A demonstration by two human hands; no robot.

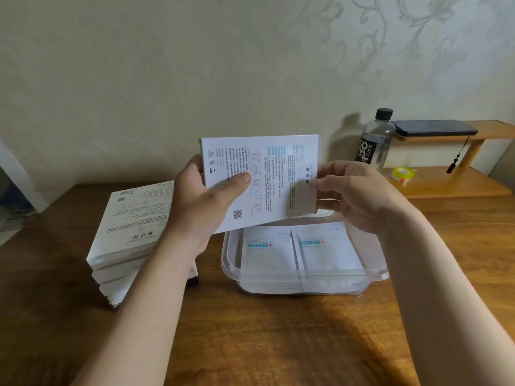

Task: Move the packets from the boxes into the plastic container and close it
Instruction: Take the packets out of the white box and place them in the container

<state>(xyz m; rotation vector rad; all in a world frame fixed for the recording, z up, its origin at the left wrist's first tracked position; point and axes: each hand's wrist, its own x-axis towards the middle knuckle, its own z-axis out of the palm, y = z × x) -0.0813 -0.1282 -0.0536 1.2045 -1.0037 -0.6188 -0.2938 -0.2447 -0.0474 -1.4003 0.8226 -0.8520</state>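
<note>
A flat white printed box (267, 174) is held up above the far rim of the clear plastic container (303, 282). My left hand (203, 201) grips its left side, thumb across the printed face. My right hand (354, 196) pinches the box's right end, where a grey flap shows. Inside the container lie two white packets side by side, one on the left (267, 254) and one on the right (326, 252), each with a teal label. A stack of several similar white boxes (131, 232) rests on the table to the left. No lid is visible.
The wooden table (264, 338) runs toward me in front of the container. At the back right a wooden shelf (451, 185) carries a yellow tape roll (401, 174) and a dark phone (434, 128). A clear bottle with a black cap (374, 140) stands beside it.
</note>
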